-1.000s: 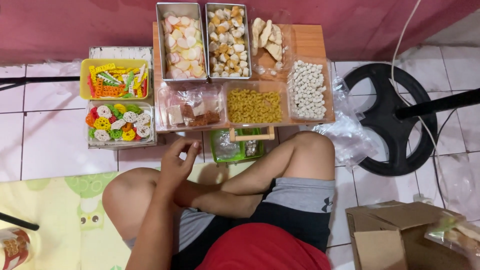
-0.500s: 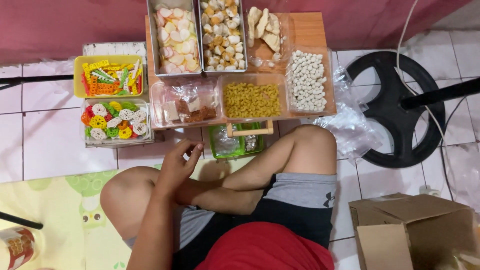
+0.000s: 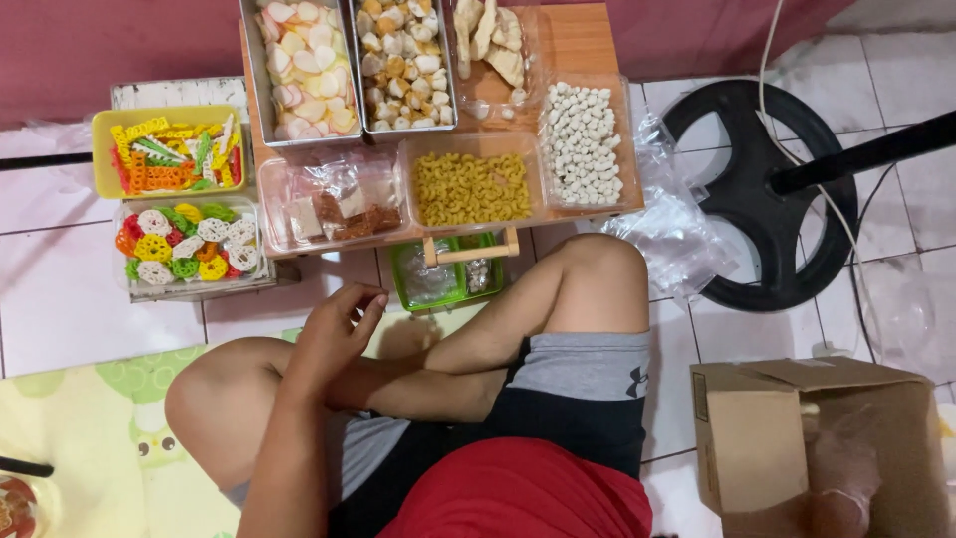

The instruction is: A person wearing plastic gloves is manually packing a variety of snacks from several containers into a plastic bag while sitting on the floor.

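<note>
1. Head view: I look down on a person sitting cross-legged on the floor in front of a low wooden counter point(image 3: 588, 40) packed with snack tubs.
2. The left hand point(image 3: 334, 334) hovers above the left knee. Its fingers point(image 3: 363, 304) are loosely curled and hold nothing. The nearest thing to it is the green basket point(image 3: 443, 284), tucked under the counter's front edge.
3. The right hand point(image 3: 841, 493) is only a blur down inside the open cardboard box point(image 3: 747, 438), which stands on the tiles by the right hip. I cannot tell whether its fingers are closed on anything.
4. The box is well apart from the counter, and its front flap hangs down.
5. On the counter, the macaroni tub point(image 3: 468, 187) sits in the front row between a tub of small bags point(image 3: 334, 204) and a tub of white pellets point(image 3: 583, 144). Two metal trays point(image 3: 349, 60) stand behind them.
6. To the left, on a lower stand, a yellow tub point(image 3: 164, 149) sits behind a clear tub of coloured rings point(image 3: 184, 244).
7. Loose plastic bags point(image 3: 672, 239) lie on the floor just beside the right knee.
8. As I judge it, the reach into the box goes best slowly and straight down, because the box wall hides the hand. The box looks light enough to slide or tip, so the idle left hand could steady it.
9. The right knee sits close to the counter's front edge, so a twist of the body should stay small to keep the tubs from being jolted.
</note>
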